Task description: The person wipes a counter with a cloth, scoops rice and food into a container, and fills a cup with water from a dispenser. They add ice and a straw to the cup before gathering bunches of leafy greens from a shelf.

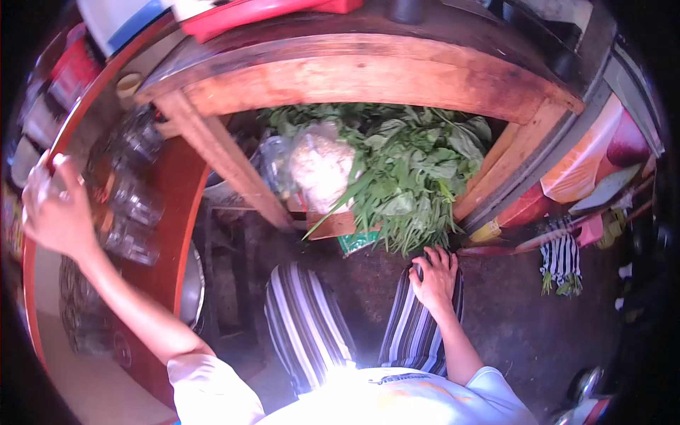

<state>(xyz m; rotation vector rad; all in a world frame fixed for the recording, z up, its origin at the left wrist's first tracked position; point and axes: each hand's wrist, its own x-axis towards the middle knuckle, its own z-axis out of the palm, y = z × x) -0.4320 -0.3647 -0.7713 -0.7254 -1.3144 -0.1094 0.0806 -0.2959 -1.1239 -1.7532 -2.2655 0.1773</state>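
Observation:
At the far left, my left hand (58, 205) is curled over the orange-brown edge (92, 92) of a shelf that has glassware inside. Its fingertips are partly hidden. My right hand (435, 278) lies over my right knee, on the striped trousers (418, 333), with its fingers apart and nothing held. Just beyond it hangs a large bunch of leafy greens (418, 170), heaped under a wooden table (368, 78). Beside the greens sits a clear plastic bag with pale contents (322, 166).
Upside-down drinking glasses (131, 202) stand on the left shelf. A red tray (276, 14) rests on the table top. A metal basin (191, 290) is low at the left. On the right are a fruit-printed sheet (595, 156) and a black-and-white striped cloth (561, 255).

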